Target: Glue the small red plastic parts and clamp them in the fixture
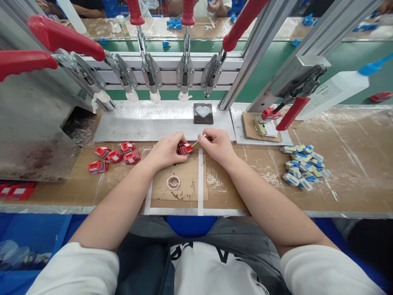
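Note:
My left hand (168, 152) is closed on a small red toy car body (185, 148) above the cardboard mat. In a pinch, my right hand (216, 146) holds a thin pale stick (195, 143), whose tip reaches the red piece. Just below the hands, a small round clear cup (173, 182) with brownish liquid stands on the stained cardboard mat (187, 192). Left of my left hand lie several similar red car bodies (114, 156). Behind the hands, a dark square block with a white heart shape (203, 113) sits on the metal base plate (147, 123).
Red-handled toggle clamps (150, 73) stand in a row on the frame behind. At right are another clamp with a red handle (293, 113), a white squeeze bottle (334, 93) and a pile of white, blue and yellow pieces (305, 167). Other people sit across the far table.

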The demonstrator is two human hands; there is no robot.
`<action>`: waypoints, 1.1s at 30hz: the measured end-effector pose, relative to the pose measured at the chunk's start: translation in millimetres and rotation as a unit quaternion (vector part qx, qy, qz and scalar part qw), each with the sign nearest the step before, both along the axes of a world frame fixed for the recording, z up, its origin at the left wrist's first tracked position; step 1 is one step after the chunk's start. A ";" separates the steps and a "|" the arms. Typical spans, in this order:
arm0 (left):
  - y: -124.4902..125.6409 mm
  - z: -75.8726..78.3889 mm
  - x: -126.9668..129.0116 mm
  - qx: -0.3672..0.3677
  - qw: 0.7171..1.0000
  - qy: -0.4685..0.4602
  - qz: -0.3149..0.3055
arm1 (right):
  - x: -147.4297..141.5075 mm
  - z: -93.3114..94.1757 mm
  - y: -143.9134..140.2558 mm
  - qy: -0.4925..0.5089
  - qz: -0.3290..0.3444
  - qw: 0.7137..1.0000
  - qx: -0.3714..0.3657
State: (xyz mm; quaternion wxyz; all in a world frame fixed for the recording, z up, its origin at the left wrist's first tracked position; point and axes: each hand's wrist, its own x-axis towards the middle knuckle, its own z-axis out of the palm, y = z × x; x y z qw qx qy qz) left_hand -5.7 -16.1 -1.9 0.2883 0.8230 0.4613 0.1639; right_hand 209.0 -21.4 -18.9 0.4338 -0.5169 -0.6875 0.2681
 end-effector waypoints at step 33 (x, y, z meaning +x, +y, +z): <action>9.8 -7.8 -3.9 -0.165 0.936 -0.305 0.053 | 209.3 26.0 -138.0 -0.399 -0.307 0.835 -0.222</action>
